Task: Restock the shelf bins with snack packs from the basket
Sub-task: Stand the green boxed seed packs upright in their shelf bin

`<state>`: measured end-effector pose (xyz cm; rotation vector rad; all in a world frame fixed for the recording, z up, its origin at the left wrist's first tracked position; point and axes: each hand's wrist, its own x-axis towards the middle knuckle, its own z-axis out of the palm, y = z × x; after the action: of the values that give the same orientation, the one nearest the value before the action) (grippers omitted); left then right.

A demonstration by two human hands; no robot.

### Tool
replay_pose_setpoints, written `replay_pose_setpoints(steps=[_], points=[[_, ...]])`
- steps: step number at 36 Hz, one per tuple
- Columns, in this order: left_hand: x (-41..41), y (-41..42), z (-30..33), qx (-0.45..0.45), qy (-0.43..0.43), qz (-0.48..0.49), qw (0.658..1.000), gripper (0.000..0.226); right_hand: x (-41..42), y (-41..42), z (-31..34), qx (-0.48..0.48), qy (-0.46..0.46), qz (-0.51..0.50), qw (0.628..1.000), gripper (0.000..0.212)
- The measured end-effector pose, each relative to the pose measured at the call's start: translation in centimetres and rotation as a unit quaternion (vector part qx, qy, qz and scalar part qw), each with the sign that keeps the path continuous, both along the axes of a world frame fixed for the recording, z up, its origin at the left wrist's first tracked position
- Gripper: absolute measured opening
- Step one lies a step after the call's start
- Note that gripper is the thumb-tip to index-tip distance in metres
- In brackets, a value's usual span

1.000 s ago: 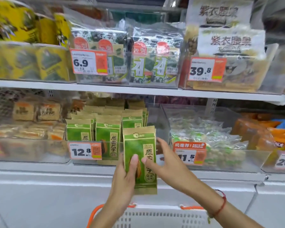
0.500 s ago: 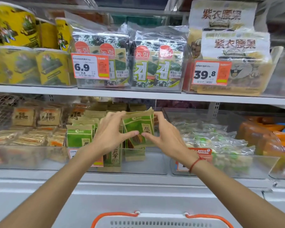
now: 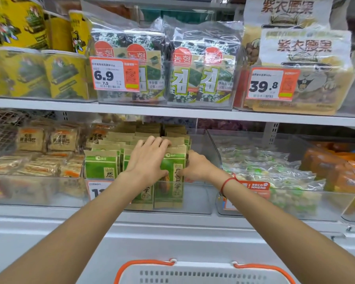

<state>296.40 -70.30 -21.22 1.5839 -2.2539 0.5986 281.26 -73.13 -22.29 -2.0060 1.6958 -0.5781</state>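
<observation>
a: where is the pack sitting?
b: the green snack pack [image 3: 171, 177] is standing upright at the front of the clear bin [image 3: 201, 199], at 12 o'clock from the basket [image 3: 203, 272].
a: and my hands?
b: i'm seeing your left hand [image 3: 148, 158] curling over its top, thumb on the front; your right hand [image 3: 197, 167] is gripping its right edge.

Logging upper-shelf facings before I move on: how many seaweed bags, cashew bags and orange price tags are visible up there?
Seaweed bags: 2
Cashew bags: 2
Orange price tags: 2
Total: 6
</observation>
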Motion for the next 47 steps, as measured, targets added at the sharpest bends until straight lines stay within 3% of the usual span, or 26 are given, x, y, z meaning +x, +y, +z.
replay_pose_setpoints(steps=[4,8,13,18,21,25,29,31,34,36,40,43,47], points=[[0.3,0.9,-0.3,-0.008,0.034,-0.009,0.999,0.075,-0.7,1.3,0.2,0.001,-0.001,-0.010,1.000,0.049],[0.6,3.4,-0.9,-0.045,0.161,-0.012,0.986,0.071,-1.9,4.5,0.0,-0.088,-0.016,-0.006,0.996,0.061],[0.4,7.9,-3.8,-0.088,0.312,-0.037,0.945,0.047,-3.7,9.8,-2.7,-0.192,-0.090,0.050,0.976,0.043],[0.1,10.8,-10.3,-0.020,0.368,-0.022,0.930,0.022,-6.0,12.2,-9.3,-0.059,-0.022,0.099,0.993,0.013],[0.3,11.3,-16.2,0.086,0.363,0.030,0.927,0.018,-7.2,12.8,-14.8,0.037,0.046,0.101,0.993,0.013],[1.1,12.4,-25.1,0.257,0.346,0.082,0.899,0.026,-7.3,14.1,-22.8,0.143,0.092,0.092,0.981,0.020],[1.4,13.9,-31.7,0.425,0.232,0.114,0.867,0.038,-6.4,16.1,-29.9,0.211,0.138,0.086,0.964,0.033],[1.7,14.4,-33.9,0.477,0.221,0.097,0.845,0.049,-6.1,17.0,-32.5,0.229,0.170,0.085,0.955,0.044],[2.0,14.6,-35.9,0.479,0.201,0.077,0.851,0.067,-5.9,17.7,-34.9,0.249,0.183,0.089,0.947,0.060],[1.8,14.3,-36.3,0.464,0.204,0.077,0.859,0.072,-5.9,17.6,-35.8,0.274,0.143,0.071,0.948,0.072],[0.6,13.4,-36.7,0.439,0.205,0.024,0.875,0.044,-5.6,16.7,-37.3,0.378,0.007,-0.029,0.925,0.094],[0.0,13.5,-37.0,0.434,0.146,0.009,0.889,0.024,-5.6,15.8,-38.7,0.405,0.007,-0.041,0.914,0.073],[-0.9,13.5,-36.9,0.438,0.056,0.031,0.897,0.021,-5.7,15.5,-39.3,0.418,0.011,-0.025,0.908,0.036]])
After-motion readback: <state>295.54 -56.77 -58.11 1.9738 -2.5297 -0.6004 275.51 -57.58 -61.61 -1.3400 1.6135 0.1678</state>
